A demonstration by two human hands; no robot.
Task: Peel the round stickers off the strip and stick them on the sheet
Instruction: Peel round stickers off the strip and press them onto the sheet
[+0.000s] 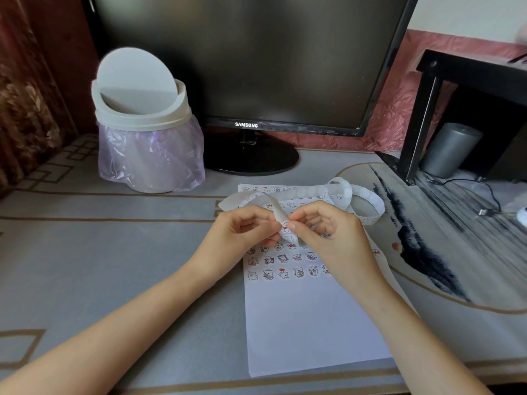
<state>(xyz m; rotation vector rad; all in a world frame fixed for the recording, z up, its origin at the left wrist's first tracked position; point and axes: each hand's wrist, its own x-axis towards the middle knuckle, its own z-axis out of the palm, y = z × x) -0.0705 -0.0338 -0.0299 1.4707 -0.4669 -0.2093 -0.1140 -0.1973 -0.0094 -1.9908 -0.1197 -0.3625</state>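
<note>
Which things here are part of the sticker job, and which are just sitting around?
In use: sticker strip, pinched between left hand and right hand; white sheet with rows of stickers.

Idle: bin, monitor, grey cylinder, cable.

A grey table covering with tan line borders (85,252) carries everything. On it lies a white paper sheet (310,323) with rows of small cartoon stickers across its upper half. At the back stand a white swing-lid bin lined with a lilac plastic bag (148,129) and a black monitor's round base (251,161). A black shelf frame (422,115) stands at right.
</note>
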